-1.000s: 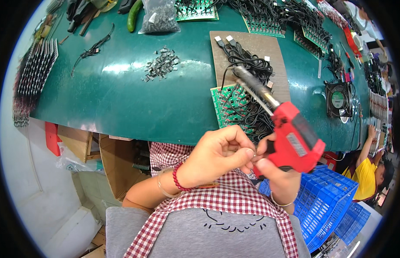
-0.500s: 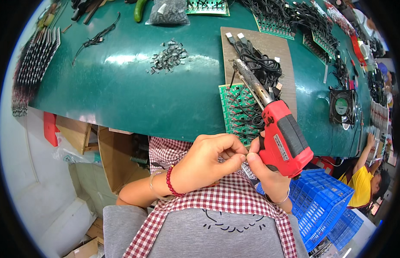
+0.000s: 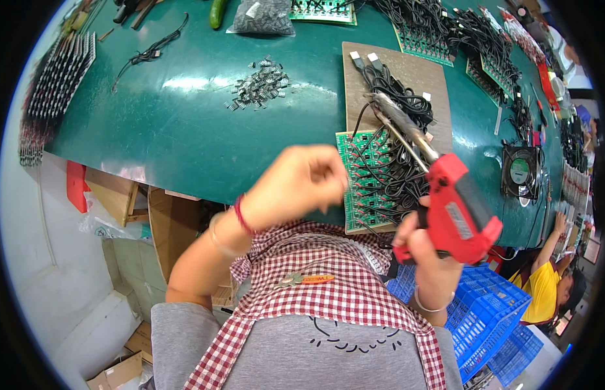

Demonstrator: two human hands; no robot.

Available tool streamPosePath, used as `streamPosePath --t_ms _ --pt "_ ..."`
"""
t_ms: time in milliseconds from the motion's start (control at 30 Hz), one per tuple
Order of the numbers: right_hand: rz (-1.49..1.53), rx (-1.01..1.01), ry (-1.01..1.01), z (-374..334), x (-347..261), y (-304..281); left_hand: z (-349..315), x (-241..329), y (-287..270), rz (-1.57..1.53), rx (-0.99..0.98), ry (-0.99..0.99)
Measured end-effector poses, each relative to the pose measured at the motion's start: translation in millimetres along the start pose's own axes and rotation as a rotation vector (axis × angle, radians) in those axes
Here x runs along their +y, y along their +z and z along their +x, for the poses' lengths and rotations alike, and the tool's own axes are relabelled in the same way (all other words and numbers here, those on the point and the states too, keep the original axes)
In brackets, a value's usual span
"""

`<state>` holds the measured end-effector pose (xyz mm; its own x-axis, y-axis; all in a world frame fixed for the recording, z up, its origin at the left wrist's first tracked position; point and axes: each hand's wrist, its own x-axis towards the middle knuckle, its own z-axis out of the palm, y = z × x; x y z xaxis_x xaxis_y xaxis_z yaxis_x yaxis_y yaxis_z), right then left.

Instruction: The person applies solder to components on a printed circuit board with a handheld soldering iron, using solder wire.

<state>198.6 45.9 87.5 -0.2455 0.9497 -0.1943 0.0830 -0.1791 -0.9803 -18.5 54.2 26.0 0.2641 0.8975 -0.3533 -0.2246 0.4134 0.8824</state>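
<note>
My right hand (image 3: 429, 250) is closed round the handle of a red and black soldering gun (image 3: 462, 211). Its long metal barrel points up and left above a green circuit board (image 3: 352, 218) with black cables (image 3: 403, 185) fixed to it. Just off the board's left edge is my left hand (image 3: 309, 179), smeared by motion. Its fingers curl inward, closed; whether anything small is between them is hidden. The board lies on a brown wooden panel (image 3: 362, 84), with USB plugs (image 3: 365, 60) of the cables at its far end.
A pile of small black parts (image 3: 260, 84) lies on the green table (image 3: 205, 149), near a bag of similar parts (image 3: 261, 16). Stacked boards (image 3: 58, 88) stand at far left. A fan (image 3: 520, 172) and blue crates (image 3: 481, 312) are at right, beyond them a person in yellow (image 3: 542, 286).
My hands, which met at the fingertips below the board, have come apart. The left has moved up and left to the board's edge; the right has shifted right with the soldering gun.
</note>
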Motion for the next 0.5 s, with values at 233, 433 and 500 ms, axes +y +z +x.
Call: streamPosePath --t_ms 233,433,500 --pt "-0.138 0.012 0.165 0.5 9.0 -32.2 36.8 -4.7 -36.8 0.122 0.074 -0.128" --pt "-0.079 0.011 0.213 3.5 20.3 -29.6 42.4 -4.1 -43.5 0.116 0.039 -0.144" --pt "-0.059 0.008 0.224 4.1 22.1 -29.0 43.2 -2.1 -44.8 0.116 0.028 -0.161"
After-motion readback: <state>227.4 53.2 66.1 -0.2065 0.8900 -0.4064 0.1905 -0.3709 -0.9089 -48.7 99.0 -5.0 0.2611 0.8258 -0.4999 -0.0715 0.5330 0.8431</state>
